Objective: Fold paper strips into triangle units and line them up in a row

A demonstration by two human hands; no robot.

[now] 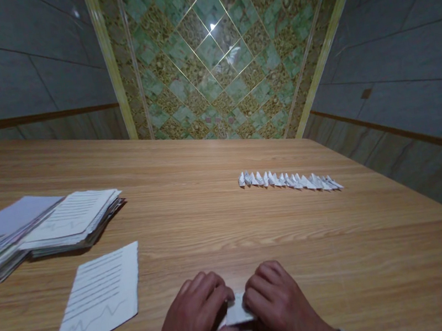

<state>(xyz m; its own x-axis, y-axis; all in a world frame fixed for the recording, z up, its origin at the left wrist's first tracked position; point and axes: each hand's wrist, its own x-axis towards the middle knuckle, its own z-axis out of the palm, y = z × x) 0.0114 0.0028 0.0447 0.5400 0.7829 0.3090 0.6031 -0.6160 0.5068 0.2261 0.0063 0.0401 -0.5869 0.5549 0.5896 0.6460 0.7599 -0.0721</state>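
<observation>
Near the table's front edge, a small folded piece of white paper (237, 309) is held between my two hands. My left hand (201, 317) grips its left side, with the thumb below and the curled fingers above. On the other side, my right hand (276, 305) has its fingers bent over the paper's right end; its thumb is hidden. To the left of my hands lies a loose sheet of paper (99, 296) with printed lines and a wavy line along its lower part. Farther back on the right stands a row of several small folded paper pieces (286, 179) with pointed tops.
A stack of papers (73, 217) lies at the left, overlapped by another pile with a lilac top sheet (11, 218). The wooden table (183, 194) reaches back to a green patterned tile panel (211, 49) between grey tiled walls (405, 30).
</observation>
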